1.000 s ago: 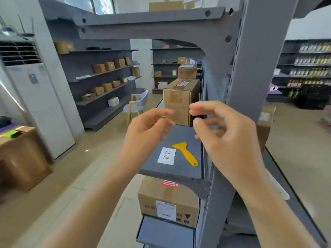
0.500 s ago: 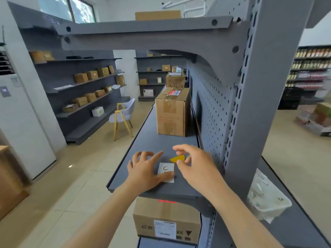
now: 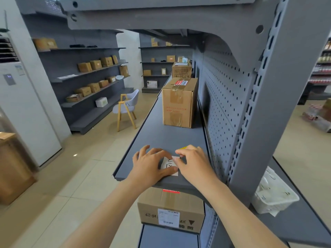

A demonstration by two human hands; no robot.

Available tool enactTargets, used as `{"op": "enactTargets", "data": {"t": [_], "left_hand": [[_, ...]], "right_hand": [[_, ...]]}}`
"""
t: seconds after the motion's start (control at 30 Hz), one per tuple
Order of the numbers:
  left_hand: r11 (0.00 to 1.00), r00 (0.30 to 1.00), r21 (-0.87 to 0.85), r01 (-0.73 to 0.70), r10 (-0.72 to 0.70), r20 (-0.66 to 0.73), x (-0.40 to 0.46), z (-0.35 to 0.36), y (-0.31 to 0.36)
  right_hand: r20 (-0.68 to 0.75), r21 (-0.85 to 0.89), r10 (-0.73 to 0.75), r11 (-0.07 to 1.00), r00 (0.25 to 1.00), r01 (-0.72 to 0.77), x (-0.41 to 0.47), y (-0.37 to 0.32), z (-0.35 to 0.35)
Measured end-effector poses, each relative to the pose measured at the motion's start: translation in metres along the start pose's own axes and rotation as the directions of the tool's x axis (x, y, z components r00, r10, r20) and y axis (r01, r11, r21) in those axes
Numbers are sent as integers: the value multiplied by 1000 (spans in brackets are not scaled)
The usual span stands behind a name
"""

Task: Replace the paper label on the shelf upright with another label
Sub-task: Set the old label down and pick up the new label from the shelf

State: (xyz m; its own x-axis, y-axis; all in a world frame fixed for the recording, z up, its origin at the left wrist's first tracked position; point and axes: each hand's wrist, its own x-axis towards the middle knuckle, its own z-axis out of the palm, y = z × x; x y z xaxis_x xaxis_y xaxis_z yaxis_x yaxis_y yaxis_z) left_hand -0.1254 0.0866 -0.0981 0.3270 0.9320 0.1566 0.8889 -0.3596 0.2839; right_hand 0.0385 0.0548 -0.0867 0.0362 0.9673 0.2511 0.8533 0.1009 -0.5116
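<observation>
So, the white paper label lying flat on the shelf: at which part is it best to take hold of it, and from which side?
Probably at its far right corner. The label lies flat on the shelf, so it offers only thin edges. The left hand presses its left and near side, and the right hand pinches at that corner. Come from the right and peel toward the left.

Two bare forearms reach in from the bottom edge, with no sleeve, watch or ring showing. The left hand (image 3: 149, 166) and right hand (image 3: 194, 164) are ungloved, with short, plain nails.
</observation>
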Motion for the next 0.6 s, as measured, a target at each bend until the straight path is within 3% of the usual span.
{"op": "enactTargets", "data": {"t": [0.1, 0.17, 0.4, 0.5, 0.6], "left_hand": [[999, 997, -25, -30, 28, -66, -9, 1, 0], [996, 992, -76, -43, 34, -121, -15, 0, 0], [928, 974, -372, -34, -52, -220, -30, -9, -1], [862, 955, -505, -25, -128, -266, -39, -15, 5], [765, 945, -642, -49, -174, -279, -50, -25, 16]], "right_hand": [[63, -126, 2, 992, 998, 6, 2, 0, 4], [58, -112, -3, 994, 998, 10, 1, -1, 4], [10, 177, -33, 984, 999, 30, -9, -10, -6], [87, 303, 43, 951, 995, -67, -10, -18, -15], [153, 507, 72, 850, 986, -141, -13, -26, -28]]}}
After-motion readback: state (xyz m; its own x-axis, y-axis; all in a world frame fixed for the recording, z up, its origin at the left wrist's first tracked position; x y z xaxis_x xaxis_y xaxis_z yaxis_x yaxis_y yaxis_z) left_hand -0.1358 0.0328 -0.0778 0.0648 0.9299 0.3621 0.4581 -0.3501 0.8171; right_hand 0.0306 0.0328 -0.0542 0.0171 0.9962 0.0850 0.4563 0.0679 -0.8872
